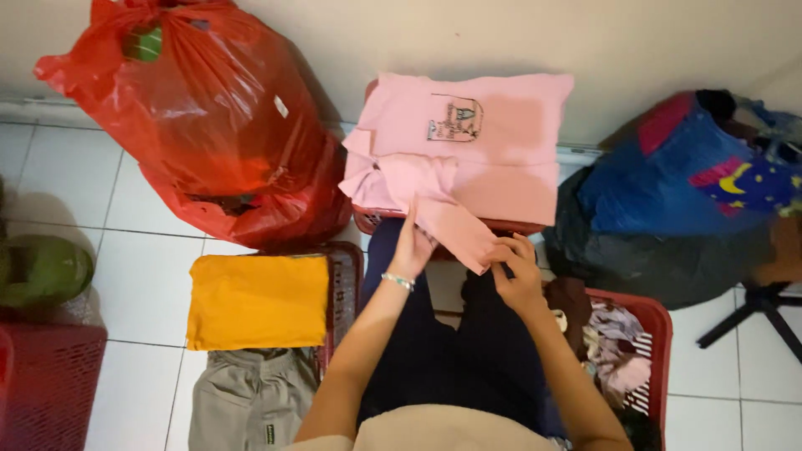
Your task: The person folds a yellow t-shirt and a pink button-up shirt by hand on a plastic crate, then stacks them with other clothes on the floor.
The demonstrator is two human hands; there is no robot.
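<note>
— Two hands at work in the head view, both on a pink shirt (468, 142). Where exactly does it lie?

— Spread across the top of a red basket (372, 220) set against the wall, straight ahead of the person's dark-trousered knees. A printed patch shows on its chest, and one sleeve (447, 219) is folded down and across, hanging over the basket's near edge.

— And the left hand (412, 246)?

— Flat and upright, fingers straight and held together, its edge pressed against the sleeve's fold. It grasps nothing. A pale bracelet (399, 281) sits on that wrist.

— The right hand (518, 271)?

— Curled, fingertips pinching the sleeve's lower end, just beside the left hand.

— What surrounds them?

— A folded yellow garment (257, 301) lies on another red basket (342, 288) to the left, with a khaki garment (249, 401) below it. A large red plastic bag (209, 117) leans at the wall behind. On the right, a third red basket (656, 321) holds mixed clothes, and beyond it stands a blue bag (677, 179) with a moon and stars, over a black sack (643, 263). At the far left, a green rounded thing (42, 269) rests above a red crate (46, 384). White tiles (142, 284) cover the floor.
</note>
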